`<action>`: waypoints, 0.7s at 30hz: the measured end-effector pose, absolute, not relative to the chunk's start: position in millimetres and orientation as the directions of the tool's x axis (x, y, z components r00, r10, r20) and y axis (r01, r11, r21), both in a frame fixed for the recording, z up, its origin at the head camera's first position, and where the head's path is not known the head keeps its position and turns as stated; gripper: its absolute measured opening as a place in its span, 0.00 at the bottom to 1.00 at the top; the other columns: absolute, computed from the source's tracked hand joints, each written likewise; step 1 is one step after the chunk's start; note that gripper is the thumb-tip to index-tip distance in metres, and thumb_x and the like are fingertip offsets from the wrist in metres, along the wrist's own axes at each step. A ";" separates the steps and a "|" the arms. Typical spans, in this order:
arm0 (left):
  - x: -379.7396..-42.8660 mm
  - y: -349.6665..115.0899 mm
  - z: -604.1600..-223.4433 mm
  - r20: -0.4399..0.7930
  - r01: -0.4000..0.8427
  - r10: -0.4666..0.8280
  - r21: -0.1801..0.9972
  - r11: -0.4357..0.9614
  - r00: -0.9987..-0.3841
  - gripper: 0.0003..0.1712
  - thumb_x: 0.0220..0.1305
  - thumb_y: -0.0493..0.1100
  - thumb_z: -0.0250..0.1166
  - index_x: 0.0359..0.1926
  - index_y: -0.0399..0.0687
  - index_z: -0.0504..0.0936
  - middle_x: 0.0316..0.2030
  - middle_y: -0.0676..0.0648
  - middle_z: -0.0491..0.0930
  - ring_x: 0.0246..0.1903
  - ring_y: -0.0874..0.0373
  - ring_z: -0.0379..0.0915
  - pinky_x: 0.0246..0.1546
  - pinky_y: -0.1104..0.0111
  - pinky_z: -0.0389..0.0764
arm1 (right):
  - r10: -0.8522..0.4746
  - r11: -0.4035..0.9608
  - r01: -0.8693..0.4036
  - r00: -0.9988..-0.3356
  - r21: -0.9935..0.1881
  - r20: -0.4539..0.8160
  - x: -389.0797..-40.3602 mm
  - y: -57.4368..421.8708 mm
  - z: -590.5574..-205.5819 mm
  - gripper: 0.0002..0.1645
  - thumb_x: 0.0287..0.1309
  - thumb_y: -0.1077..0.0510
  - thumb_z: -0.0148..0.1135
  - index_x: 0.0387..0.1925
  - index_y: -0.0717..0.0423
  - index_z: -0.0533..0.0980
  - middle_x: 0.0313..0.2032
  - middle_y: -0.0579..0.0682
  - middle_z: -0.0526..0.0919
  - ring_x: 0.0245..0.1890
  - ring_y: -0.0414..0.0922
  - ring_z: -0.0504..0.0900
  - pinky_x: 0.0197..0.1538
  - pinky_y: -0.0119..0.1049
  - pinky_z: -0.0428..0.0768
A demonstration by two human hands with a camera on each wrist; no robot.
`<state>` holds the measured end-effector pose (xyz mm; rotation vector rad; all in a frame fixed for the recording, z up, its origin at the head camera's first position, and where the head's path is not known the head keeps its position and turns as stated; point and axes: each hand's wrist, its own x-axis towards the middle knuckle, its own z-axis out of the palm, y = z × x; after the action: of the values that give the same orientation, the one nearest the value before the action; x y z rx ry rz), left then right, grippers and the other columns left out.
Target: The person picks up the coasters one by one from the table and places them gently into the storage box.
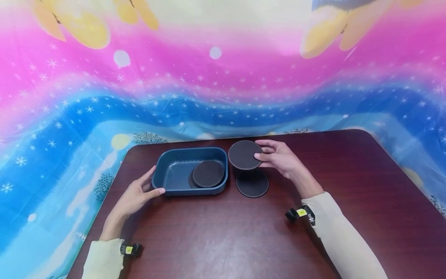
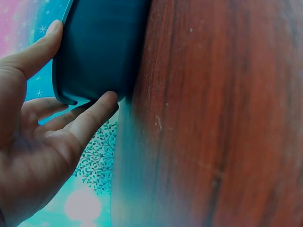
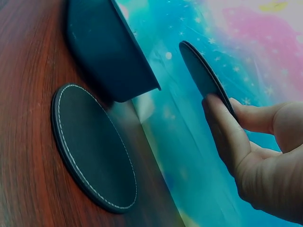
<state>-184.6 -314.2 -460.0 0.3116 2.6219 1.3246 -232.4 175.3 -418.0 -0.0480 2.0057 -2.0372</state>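
Right hand (image 1: 283, 161) pinches a raised coaster (image 1: 244, 154) by its edge, just right of the blue tray (image 1: 174, 170) and above a second coaster (image 1: 252, 183) on the desk (image 1: 226, 232); left hand (image 1: 137, 195), fingers straight, braces the tray's left wall, steadying it; coasters (image 1: 208, 174) already lie inside

No readable text, labels, brands, numbers or signs appear on anything in these views.
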 end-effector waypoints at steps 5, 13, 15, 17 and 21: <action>-184.4 -313.5 -459.7 -0.070 0.105 0.269 0.806 0.583 -0.961 0.58 0.73 0.53 0.72 0.88 0.54 0.43 0.83 0.34 0.57 0.77 0.34 0.67 0.66 0.46 0.81 | -0.228 0.016 0.169 -0.959 -0.985 -0.169 -233.5 168.5 -417.2 0.42 0.70 0.70 0.66 0.81 0.62 0.62 0.56 0.59 0.82 0.39 0.39 0.92 0.47 0.35 0.91; -183.9 -312.6 -459.5 -0.069 0.102 0.263 0.805 0.584 -0.962 0.58 0.73 0.52 0.72 0.88 0.53 0.44 0.83 0.34 0.58 0.76 0.35 0.67 0.65 0.48 0.83 | -0.245 0.046 0.168 -0.954 -0.985 -0.174 -236.3 157.2 -417.1 0.42 0.71 0.69 0.66 0.81 0.61 0.63 0.61 0.64 0.80 0.39 0.38 0.92 0.46 0.34 0.91; -184.1 -312.3 -460.1 -0.069 0.103 0.263 0.804 0.586 -0.962 0.58 0.73 0.52 0.72 0.88 0.52 0.44 0.83 0.34 0.57 0.77 0.34 0.67 0.65 0.47 0.83 | -0.246 0.053 0.170 -0.953 -0.984 -0.178 -236.8 155.0 -417.2 0.42 0.71 0.68 0.66 0.81 0.61 0.63 0.63 0.66 0.79 0.39 0.39 0.92 0.47 0.34 0.91; -184.1 -312.7 -460.6 -0.069 0.102 0.260 0.800 0.591 -0.963 0.58 0.73 0.53 0.72 0.88 0.53 0.44 0.83 0.34 0.58 0.77 0.34 0.67 0.64 0.46 0.83 | -0.245 0.063 0.172 -0.952 -0.983 -0.182 -237.4 152.2 -416.7 0.41 0.71 0.68 0.67 0.81 0.59 0.64 0.64 0.67 0.79 0.39 0.39 0.92 0.47 0.35 0.91; -183.7 -313.6 -461.7 -0.071 0.098 0.253 0.795 0.598 -0.965 0.58 0.73 0.55 0.72 0.88 0.53 0.44 0.83 0.34 0.59 0.77 0.34 0.67 0.65 0.44 0.82 | -0.248 0.071 0.175 -0.950 -0.982 -0.188 -238.6 146.3 -416.2 0.40 0.71 0.68 0.68 0.80 0.58 0.66 0.64 0.68 0.79 0.40 0.40 0.92 0.47 0.36 0.92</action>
<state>-183.7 -313.6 -461.7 0.2935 2.6475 1.3017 -238.6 146.3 -416.2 -0.0726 2.0486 -1.9504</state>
